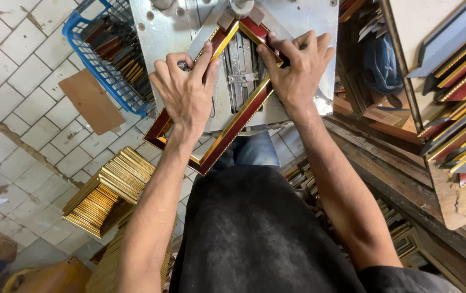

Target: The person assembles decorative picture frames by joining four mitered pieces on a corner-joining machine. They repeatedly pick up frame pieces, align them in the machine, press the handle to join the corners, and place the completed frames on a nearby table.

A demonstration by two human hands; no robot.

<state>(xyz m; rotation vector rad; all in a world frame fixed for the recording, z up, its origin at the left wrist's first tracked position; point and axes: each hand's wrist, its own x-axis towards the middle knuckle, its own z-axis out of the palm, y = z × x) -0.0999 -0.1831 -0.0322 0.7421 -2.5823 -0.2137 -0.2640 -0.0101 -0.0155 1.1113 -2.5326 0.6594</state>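
Left hand is laid flat over the left side of a red-and-gold picture frame, fingers spread a bit and curled over the moulding, with the fingertips up near the top corner. Right hand is pressed down on the right side of that same corner, fingers fanned out over the moulding and the thumb tucked against its inner edge. So the frame is being pinned down from both sides rather than pinched or lifted.

The frame itself is set like a diamond on the metal plate of a joining machine, its top corner pushed up into the machine's head and its bottom corner hanging off the front edge of the plate, above the jeans. The rest of the frame's inner opening shows the slotted middle of the machine.

Further out: a blue plastic basket filled with short moulding offcuts is seen at the left of the machine, with a brown cardboard piece lying on the tiled floor beside it. Stacks of gold moulding pieces are piled on the floor lower left. On the right, long red, gold and dark moulding lengths are racked on a wooden shelf.
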